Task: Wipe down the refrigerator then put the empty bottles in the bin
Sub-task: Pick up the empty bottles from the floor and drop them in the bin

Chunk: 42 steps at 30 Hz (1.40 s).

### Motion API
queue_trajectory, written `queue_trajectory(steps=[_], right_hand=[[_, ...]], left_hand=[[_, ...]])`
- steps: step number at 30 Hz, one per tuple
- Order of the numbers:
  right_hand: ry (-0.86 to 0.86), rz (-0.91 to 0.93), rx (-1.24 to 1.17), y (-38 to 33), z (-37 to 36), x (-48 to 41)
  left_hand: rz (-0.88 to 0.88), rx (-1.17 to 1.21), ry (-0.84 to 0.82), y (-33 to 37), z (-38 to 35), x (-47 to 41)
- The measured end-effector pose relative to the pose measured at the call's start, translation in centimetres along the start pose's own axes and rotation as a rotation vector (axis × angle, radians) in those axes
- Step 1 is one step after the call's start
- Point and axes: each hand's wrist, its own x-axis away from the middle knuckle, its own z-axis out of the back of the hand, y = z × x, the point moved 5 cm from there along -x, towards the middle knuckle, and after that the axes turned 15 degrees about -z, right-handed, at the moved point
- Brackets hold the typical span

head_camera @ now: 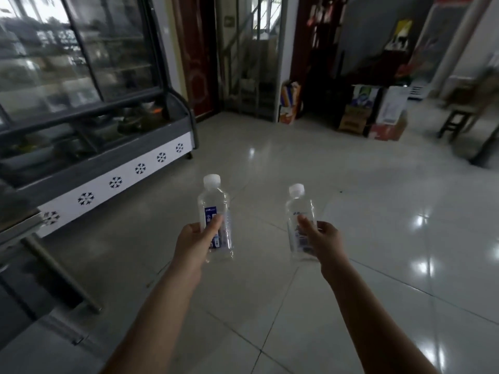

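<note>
Left hand [193, 240] is wrapped round the left bottle [213, 203], right hand [325, 240] round the right bottle [297, 209]. Both stand upright, caps up, out over the floor [351, 184]. The refrigerator [113, 171] is off to my left. No bin in sight, so I can't tell which hand is nearer.

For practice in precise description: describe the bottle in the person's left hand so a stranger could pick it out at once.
Find the glass-fronted refrigerator on the left. Beside it, over the tiled floor, two hands each hold a clear, white-capped bottle. Yours is the left bottle, gripped by the left hand: nearer the refrigerator than the right bottle, its cap higher in view.
</note>
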Motion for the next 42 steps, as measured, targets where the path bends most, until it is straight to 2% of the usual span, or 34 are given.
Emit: queue_trajectory(steps=[7,12,23,28,35,42], right_hand=[[0.103,0.060,-0.093,-5.6,10.7,-5.3],[0.162,0.057,-0.168,-8.4,14.4,-8.8],[0.306,0.103,-0.207,-16.0,14.5,-23.0],[0.412,0.099,-0.239,-20.9,14.4,-29.9],[0.421,0.104,-0.218,-25.7,13.8,-38.6],[0.379,0.137,-0.223,-30.8,16.5,-51.1]], left_hand=[[-0.069,0.087,-0.098,4.0,-14.2,-4.3],[-0.093,0.122,-0.213,4.9,-21.6,-7.5],[-0.077,0.190,-0.429,4.7,-33.2,-23.9],[-0.112,0.153,-0.444,4.3,-38.1,-32.6],[-0.093,0.155,-0.482,3.0,-44.1,-41.0],[-0.067,0.139,-0.473,1.3,-52.9,-49.6]])
